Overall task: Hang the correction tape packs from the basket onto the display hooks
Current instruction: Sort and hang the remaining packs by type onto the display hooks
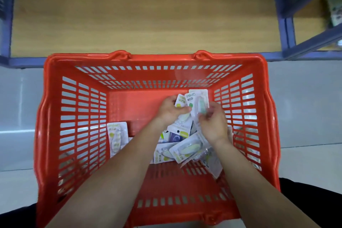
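Head view, looking down into a red plastic basket [55,116] with slotted walls that stood on a pale grey floor [305,109], its far rim just against the blue frame [286,31] of a low shelf with a wooden shelf board [144,20]. Both bare forearms reached in from the near edge and the hands met over the far right part of the basket floor. The left hand [169,111] was closed, its fingers curled round the yellow-marked packs [181,100]; these appeared to be two or more cards held together, though the exact count could not be told. The right hand [214,126] pinched the lower edge of the green pack [199,102], a white card with a green dot and a pale green dispenser under a clear blister, held upright just beside the left hand's cards and touching them. Beneath the wrists lay the pile of packs [187,149], overlapping at mixed angles on the basket floor toward the right wall. A lone pack [117,138] lay apart from the pile, near the left wall, lengthwise and face up. In the neighbouring shelf bay at the upper right, some blurred goods [335,9] were visible but could not be identified.
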`<state>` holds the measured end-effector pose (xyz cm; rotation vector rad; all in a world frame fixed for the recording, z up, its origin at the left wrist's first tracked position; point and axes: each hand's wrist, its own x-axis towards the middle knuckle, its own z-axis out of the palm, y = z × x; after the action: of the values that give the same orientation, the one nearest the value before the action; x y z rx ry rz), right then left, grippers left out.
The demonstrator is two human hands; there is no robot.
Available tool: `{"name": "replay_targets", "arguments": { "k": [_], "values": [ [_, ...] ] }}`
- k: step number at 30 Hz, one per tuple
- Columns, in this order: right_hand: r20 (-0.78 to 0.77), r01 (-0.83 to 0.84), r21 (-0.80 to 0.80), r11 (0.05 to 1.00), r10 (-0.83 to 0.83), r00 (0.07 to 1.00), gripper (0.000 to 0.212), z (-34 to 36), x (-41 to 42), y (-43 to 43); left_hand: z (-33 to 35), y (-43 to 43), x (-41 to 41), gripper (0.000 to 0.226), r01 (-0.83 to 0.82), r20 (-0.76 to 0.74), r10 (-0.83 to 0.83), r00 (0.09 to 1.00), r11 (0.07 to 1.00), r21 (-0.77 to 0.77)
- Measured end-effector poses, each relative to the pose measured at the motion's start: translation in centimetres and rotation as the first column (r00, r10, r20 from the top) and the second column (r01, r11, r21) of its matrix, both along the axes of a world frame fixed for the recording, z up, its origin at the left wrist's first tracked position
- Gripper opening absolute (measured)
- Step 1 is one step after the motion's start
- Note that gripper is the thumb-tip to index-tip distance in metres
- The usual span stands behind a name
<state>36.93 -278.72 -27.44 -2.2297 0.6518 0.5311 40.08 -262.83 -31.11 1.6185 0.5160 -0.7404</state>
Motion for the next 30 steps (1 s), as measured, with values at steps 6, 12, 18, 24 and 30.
{"name": "replay_targets", "arguments": {
  "k": [6, 12, 18, 24, 30],
  "values": [
    [-0.071, -0.068, 0.039, 0.997, 0.070, 0.995, 0.045, 0.0, 0.3, 0.7, 0.1, 0.6, -0.4, 0.021, -0.054, 0.017, 0.053, 0.998, 0.997, 0.047],
    [-0.031, -0.083, 0.146, 0.986, 0.088, 0.996, 0.034, -0.5, 0.7, 0.4, 0.7, 0.6, -0.8, 0.036, -0.175, -0.006, 0.175, 0.985, 0.984, -0.031],
    [-0.008, -0.009, 0.219, 0.976, 0.011, 1.000, 0.029, -0.9, 1.0, 0.3, 0.1, 1.7, -1.2, 0.068, -0.161, -0.051, 0.159, 0.986, 0.986, -0.039],
    [-0.172, 0.131, 0.358, 0.924, -0.073, 0.982, 0.042, -1.6, 2.4, 1.1, 1.0, 3.4, -1.2, 0.044, -0.214, -0.078, 0.208, 0.975, 0.973, -0.084],
    [-0.016, 0.125, 0.382, 0.915, -0.129, 0.992, 0.013, -0.6, 1.8, 1.3, 1.6, 5.6, -0.9, 0.041, -0.250, -0.059, 0.246, 0.967, 0.966, -0.062]
  ]
}}
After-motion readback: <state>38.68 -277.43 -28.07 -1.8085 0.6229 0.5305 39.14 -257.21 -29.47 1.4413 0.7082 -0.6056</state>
